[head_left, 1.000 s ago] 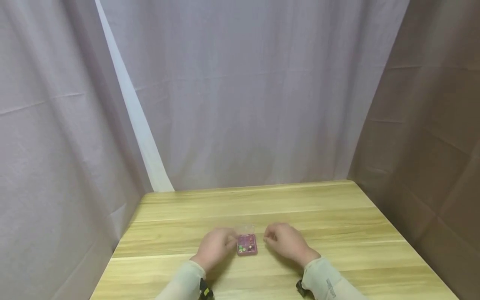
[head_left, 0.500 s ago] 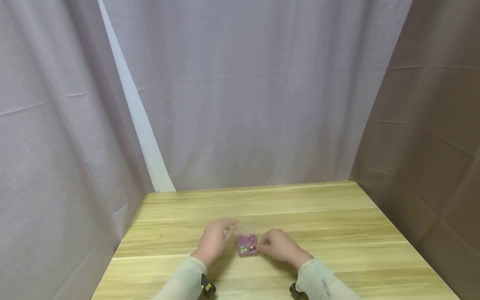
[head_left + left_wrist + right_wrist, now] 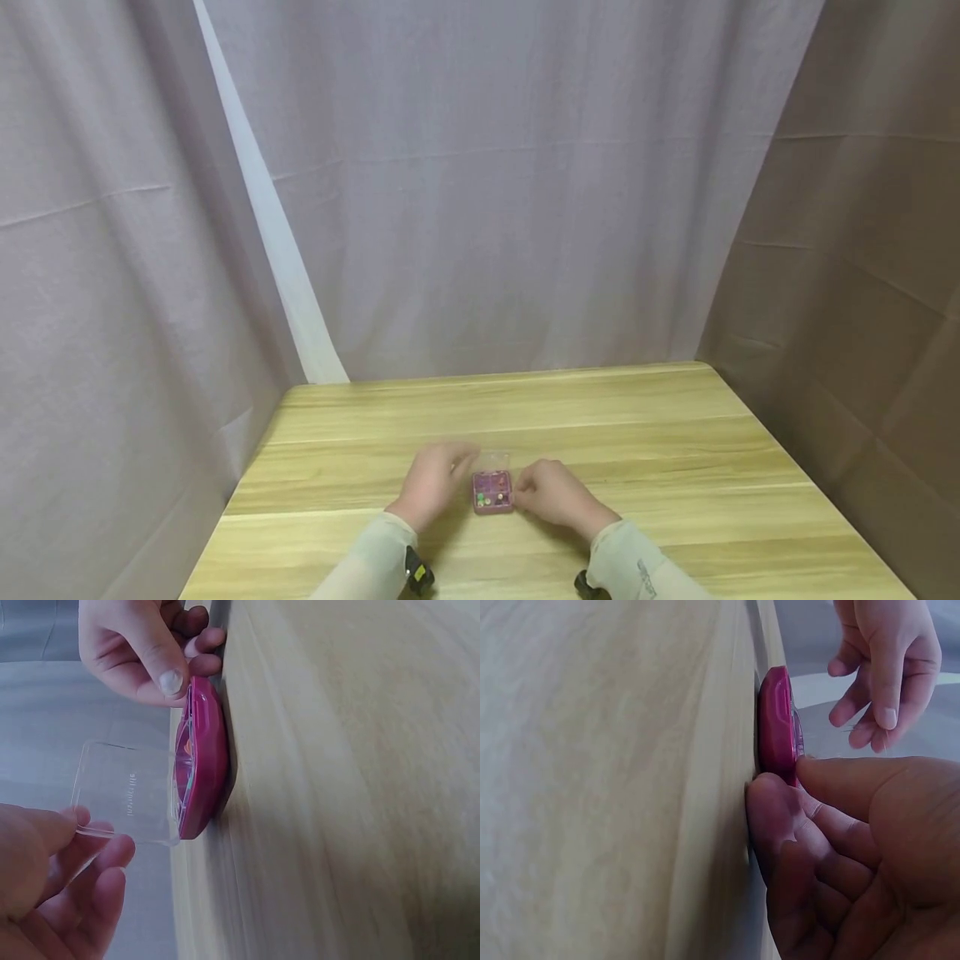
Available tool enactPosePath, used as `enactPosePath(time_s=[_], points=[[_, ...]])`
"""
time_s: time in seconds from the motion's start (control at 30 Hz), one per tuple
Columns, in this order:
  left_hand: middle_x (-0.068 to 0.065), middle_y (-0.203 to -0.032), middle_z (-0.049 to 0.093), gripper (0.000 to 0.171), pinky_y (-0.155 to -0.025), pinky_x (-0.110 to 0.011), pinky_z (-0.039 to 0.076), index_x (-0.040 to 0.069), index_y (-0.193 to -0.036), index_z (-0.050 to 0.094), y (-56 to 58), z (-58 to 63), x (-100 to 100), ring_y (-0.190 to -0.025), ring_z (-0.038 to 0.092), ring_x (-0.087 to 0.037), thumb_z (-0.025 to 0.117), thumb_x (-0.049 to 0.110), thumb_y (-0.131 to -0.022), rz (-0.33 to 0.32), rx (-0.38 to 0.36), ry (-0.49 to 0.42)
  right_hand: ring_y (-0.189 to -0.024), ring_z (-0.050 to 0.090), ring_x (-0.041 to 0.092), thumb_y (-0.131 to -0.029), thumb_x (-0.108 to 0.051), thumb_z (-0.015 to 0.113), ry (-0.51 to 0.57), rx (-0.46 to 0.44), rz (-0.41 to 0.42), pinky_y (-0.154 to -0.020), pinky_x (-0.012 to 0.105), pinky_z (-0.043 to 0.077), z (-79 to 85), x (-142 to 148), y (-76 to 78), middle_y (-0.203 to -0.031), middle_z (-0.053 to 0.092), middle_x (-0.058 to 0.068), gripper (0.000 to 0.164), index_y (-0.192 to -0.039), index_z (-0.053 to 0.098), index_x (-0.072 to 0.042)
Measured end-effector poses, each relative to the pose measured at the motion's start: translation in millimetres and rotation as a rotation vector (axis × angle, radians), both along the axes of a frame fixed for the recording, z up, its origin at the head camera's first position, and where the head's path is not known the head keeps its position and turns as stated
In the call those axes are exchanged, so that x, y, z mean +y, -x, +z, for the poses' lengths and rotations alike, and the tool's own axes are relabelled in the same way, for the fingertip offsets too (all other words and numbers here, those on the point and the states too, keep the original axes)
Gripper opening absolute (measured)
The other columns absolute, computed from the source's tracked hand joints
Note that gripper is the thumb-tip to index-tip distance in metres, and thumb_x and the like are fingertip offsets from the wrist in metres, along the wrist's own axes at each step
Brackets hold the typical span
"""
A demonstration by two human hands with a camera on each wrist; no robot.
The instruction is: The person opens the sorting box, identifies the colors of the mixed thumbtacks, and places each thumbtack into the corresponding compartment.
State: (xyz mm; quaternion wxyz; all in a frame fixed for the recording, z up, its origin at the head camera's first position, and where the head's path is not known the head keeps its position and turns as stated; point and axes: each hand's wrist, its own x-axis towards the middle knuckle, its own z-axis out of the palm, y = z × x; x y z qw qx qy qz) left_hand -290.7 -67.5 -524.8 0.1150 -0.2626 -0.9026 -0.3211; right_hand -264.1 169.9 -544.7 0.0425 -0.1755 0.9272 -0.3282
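A small pink pill box (image 3: 492, 510) lies on the table, its clear lid (image 3: 124, 787) raised upright at the far side. Small green, pale and dark pieces sit in its compartments; they are too small to identify. My left hand (image 3: 433, 480) pinches the lid's left edge between thumb and fingers, while the other fingers stay loosely bent. On the opposite side, my right hand (image 3: 555, 492) grips the right edge of the box, thumb on top and fingers against its side, as the right wrist view (image 3: 840, 825) shows.
The wood-grain table (image 3: 637, 425) spreads around the box on every side. Grey curtains (image 3: 487, 208) hang behind it and at the left, with a darker one (image 3: 847, 275) at the right. A pale strip (image 3: 262, 200) shows between curtain panels.
My left hand has moved from the box's left side up to the raised lid. My right hand has come leftward and taken hold of the box's right edge.
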Motion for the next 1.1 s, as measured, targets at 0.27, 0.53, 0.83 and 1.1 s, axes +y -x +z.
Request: enactPosePath(time_s=[0.27, 0.53, 0.83, 1.1], points=[[-0.006, -0.11, 0.075, 0.021, -0.09, -0.044, 0.057, 0.013, -0.11, 0.074, -2.0, -0.7, -9.1, -0.099, 0.066, -0.016, 0.062, 0.023, -0.096, -0.059, 0.067, -0.015, -0.056, 0.057, 0.01, -0.085, -0.025, 0.072, 0.003, -0.008, -0.012, -0.056, 0.03, 0.053, 2.4, -1.3, -3.2, -0.068, 0.068, -0.01, 0.011, -0.074, 0.072, -0.022], [-0.003, -0.109, 0.076, 0.019, -0.087, -0.039, 0.058, 0.014, -0.109, 0.075, -7.2, -3.3, -14.1, -0.097, 0.067, -0.011, 0.064, 0.021, -0.094, -0.088, 0.062, 0.001, -0.053, 0.06, 0.011, -0.086, -0.022, 0.07, 0.051, -0.049, -0.003, -0.049, 0.028, 0.054, 2.5, -0.8, -5.5, -0.063, 0.069, -0.006, 0.012, -0.075, 0.072, -0.02], [0.004, -0.109, 0.075, 0.018, -0.087, -0.037, 0.058, 0.021, -0.107, 0.075, -17.3, -8.2, -15.8, -0.097, 0.065, -0.006, 0.067, 0.018, -0.092, -0.136, 0.036, 0.006, -0.053, 0.06, 0.012, -0.087, -0.021, 0.069, 0.061, -0.06, 0.007, -0.047, 0.027, 0.053, -0.3, 0.1, -7.4, -0.063, 0.069, -0.006, 0.011, -0.077, 0.073, -0.019], [0.008, -0.108, 0.075, 0.019, -0.086, -0.036, 0.058, 0.026, -0.107, 0.075, -24.6, -8.6, -15.5, -0.096, 0.063, -0.002, 0.069, 0.019, -0.09, -0.184, 0.009, -0.02, -0.058, 0.063, 0.014, -0.088, -0.019, 0.069, 0.093, -0.08, 0.022, -0.052, 0.028, 0.056, 1.2, 0.9, -11.1, -0.066, 0.069, -0.004, 0.009, -0.08, 0.072, -0.015]])
